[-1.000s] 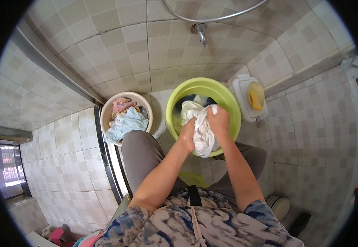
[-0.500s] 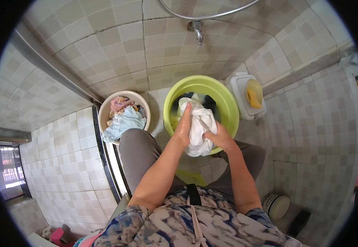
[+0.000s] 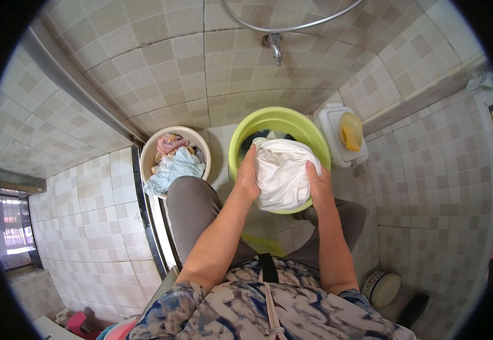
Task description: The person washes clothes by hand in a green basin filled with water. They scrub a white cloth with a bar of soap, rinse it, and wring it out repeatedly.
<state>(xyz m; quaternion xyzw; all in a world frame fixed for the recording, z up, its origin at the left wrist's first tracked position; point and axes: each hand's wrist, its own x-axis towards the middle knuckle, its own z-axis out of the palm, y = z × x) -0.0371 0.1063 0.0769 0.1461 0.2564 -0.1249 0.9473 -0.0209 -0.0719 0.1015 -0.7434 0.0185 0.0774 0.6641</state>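
Observation:
Between my two hands is a bunched white cloth garment (image 3: 283, 173), spread wide over the near part of a lime-green basin (image 3: 314, 133). My left hand (image 3: 249, 174) grips its left edge, with the fingers mostly behind the fabric. At the right edge my right hand (image 3: 319, 184) holds it, thumb on top. Darker wet cloth (image 3: 252, 139) shows in the basin behind the white garment. The garment's exact kind cannot be made out.
A cream basin (image 3: 146, 156) heaped with pink and light-blue clothes (image 3: 177, 170) stands at the left. Right of the green basin is a white lidded container (image 3: 334, 139) bearing a yellow scoop (image 3: 349, 133). A tap (image 3: 275, 51) and hose are on the far wall; a round tub (image 3: 385, 289) sits lower right.
My right hand has moved right and slightly up, away from my left hand. The white garment has gone from a narrow bunch to a wider, rounder spread.

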